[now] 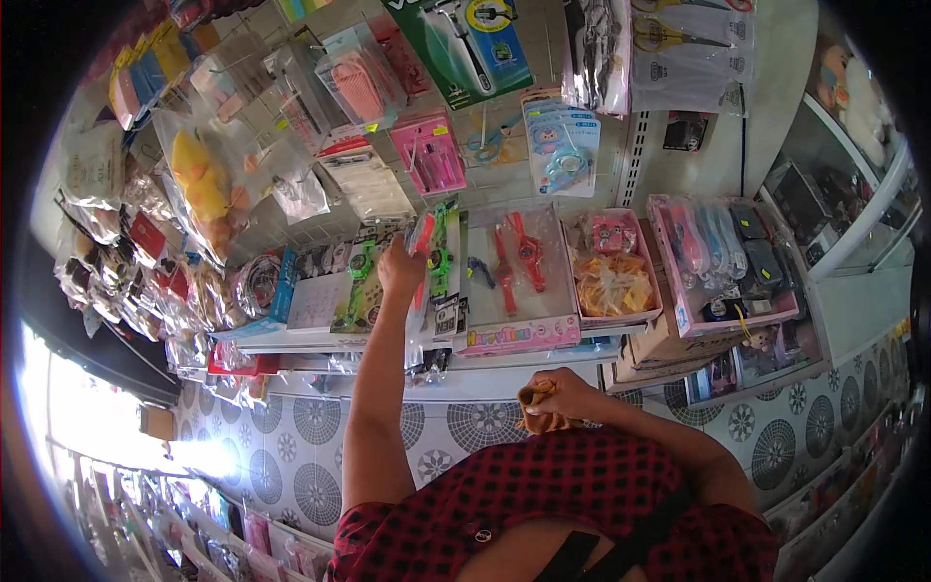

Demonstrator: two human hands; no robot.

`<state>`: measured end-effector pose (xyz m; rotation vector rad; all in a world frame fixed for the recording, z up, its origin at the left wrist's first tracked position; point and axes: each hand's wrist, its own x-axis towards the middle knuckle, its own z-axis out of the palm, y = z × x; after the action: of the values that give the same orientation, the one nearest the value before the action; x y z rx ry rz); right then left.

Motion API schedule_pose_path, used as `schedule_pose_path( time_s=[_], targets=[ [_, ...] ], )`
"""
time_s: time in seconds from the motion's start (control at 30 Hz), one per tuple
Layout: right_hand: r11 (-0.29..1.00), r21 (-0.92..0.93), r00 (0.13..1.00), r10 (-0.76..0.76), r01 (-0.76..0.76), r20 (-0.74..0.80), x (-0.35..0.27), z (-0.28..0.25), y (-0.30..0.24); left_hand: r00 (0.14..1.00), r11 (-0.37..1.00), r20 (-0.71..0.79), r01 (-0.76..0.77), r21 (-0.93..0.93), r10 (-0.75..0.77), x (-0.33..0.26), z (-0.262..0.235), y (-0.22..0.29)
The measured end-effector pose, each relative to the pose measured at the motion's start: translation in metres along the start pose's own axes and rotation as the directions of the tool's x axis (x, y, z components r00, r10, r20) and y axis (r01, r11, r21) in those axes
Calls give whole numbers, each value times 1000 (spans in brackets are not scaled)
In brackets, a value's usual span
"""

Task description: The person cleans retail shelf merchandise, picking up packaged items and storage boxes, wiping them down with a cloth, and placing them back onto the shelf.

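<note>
My left hand (401,268) reaches to the shelf, its fingers closed on a red toy wristwatch (424,236) in clear wrapping. Green watches lie on both sides of it: one green watch (360,264) to the left, another green watch (439,260) to the right on printed card. Farther right, a shallow box (524,337) with a pink front edge holds two red watches (529,254) and a dark blue watch (481,273). Close to my body, my right hand (570,396) is wrapped round a bunched mustard-brown cloth (543,407).
A pink-edged box (617,317) of orange packets stands right of the watches, beside a pink tray (722,323) of packaged goods. Hanging packs, including a pink card pack (429,152), crowd the wall above. The white shelf edge (475,386) runs above the patterned floor (315,495).
</note>
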<state>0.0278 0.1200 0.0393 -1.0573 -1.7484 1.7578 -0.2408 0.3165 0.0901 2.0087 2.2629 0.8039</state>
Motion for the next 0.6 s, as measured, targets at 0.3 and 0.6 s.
schedule_pose_path(
  time_s=[0.3, 0.6],
  targets=[
    [991, 128, 997, 18, -27, 75, -4, 2, 2, 969, 985, -192, -142, 95, 158, -40, -42, 21],
    [998, 23, 911, 47, -61, 411, -16, -25, -10, 977, 927, 171, -59, -371, 131, -88, 3, 83]
  ],
)
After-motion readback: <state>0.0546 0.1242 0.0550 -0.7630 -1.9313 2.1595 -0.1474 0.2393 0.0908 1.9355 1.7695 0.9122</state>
